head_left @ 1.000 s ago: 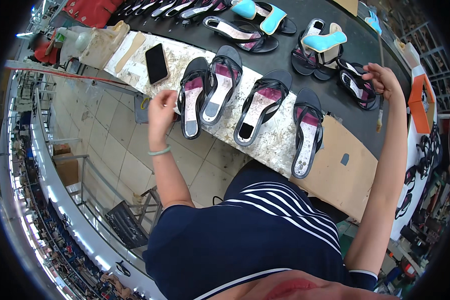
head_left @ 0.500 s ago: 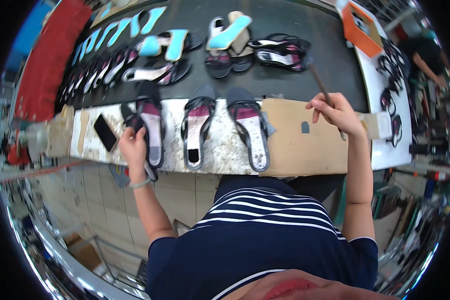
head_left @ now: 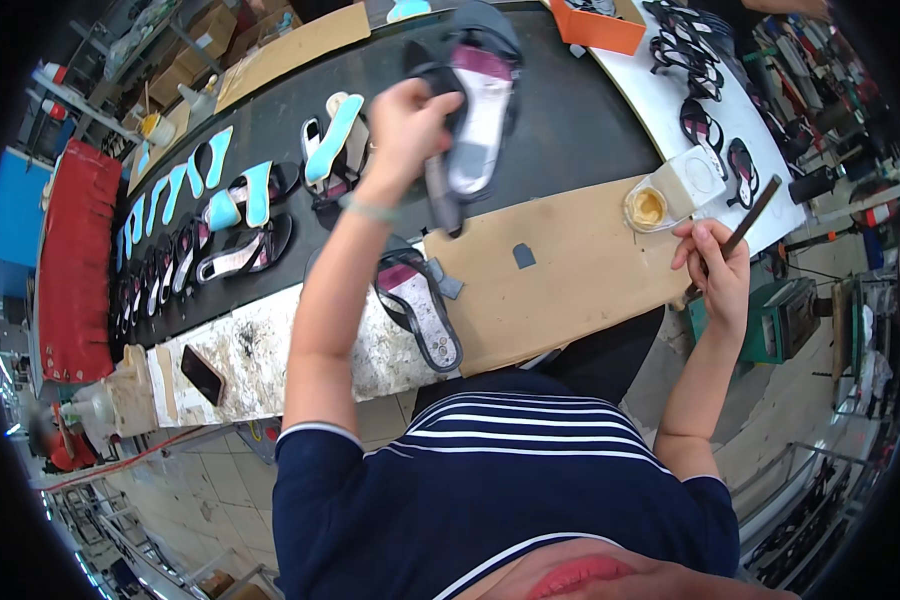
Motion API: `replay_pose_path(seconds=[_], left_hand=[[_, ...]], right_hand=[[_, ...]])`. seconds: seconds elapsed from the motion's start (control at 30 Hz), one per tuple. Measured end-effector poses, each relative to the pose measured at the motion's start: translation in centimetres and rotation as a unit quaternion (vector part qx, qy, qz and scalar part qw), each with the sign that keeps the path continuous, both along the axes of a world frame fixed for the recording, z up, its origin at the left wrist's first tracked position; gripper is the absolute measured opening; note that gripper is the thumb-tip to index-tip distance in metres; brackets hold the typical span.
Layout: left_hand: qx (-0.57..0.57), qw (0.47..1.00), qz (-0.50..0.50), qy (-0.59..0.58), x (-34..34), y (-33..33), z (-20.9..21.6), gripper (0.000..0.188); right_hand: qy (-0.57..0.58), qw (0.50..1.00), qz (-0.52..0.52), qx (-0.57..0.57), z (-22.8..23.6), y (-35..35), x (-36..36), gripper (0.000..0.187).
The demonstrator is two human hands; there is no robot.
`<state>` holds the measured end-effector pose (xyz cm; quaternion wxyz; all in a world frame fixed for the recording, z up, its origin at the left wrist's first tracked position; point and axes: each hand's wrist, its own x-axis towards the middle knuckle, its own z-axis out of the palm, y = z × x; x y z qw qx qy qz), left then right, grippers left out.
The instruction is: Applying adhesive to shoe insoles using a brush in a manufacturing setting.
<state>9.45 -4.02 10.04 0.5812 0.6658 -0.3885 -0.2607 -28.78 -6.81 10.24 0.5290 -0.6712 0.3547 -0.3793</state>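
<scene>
My left hand (head_left: pixel 402 130) is raised over the dark far tabletop, its fingers closed on a pair of black sandals (head_left: pixel 480 125). One of them faces up, with a pale insole and a purple patch; the other is mostly behind my hand. In my right hand (head_left: pixel 720 268) is a brown stick (head_left: pixel 752 215), held slanted between the fingers just off the bench's right edge. A small jar of yellowish paste (head_left: pixel 646 208) stands close by it. Below my left hand, a black sandal (head_left: pixel 425 315) lies on the stained white bench. My left forearm may hide another sandal.
A cardboard sheet (head_left: pixel 560 290) covers the bench's right part, with a small grey piece (head_left: pixel 523 256) on it. A phone (head_left: pixel 202 375) lies at left. Sandals and blue insoles (head_left: pixel 257 195) line the dark table (head_left: pixel 560 120). More sandals and an orange box (head_left: pixel 600 28) are at right.
My left hand has lifted the sandals off the bench's left side and carried them far and right. My right hand has come nearer me, beside the jar. The whole view has turned.
</scene>
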Motion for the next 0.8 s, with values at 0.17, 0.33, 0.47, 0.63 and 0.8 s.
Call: replay_pose_path(seconds=[0.17, 0.33, 0.47, 0.63, 0.8], left_hand=[[-0.003, 0.999, -0.041, -0.006, -7.2, -14.0, -6.8, 0.025], [0.064, 0.991, 0.023, -0.117, -8.9, -23.9, -14.1, 0.014], [0.127, 0.973, 0.048, -0.186, -9.5, -25.5, -17.3, 0.024], [0.093, 0.961, 0.0, -0.26, -7.6, -24.6, -16.0, 0.041], [0.124, 0.973, -0.159, -0.113, -1.3, -15.4, -9.1, 0.027]], right_hand=[[0.007, 0.996, -0.084, 0.014, -0.7, 0.2, -5.7, 0.03], [0.013, 0.993, -0.118, 0.013, -1.3, 0.2, -9.8, 0.03], [0.012, 0.991, -0.131, 0.027, -1.8, -0.5, -10.9, 0.031], [0.003, 0.993, -0.098, 0.064, -3.2, -2.9, -9.6, 0.032], [0.026, 0.985, -0.047, 0.161, -4.3, -5.6, -5.1, 0.035]])
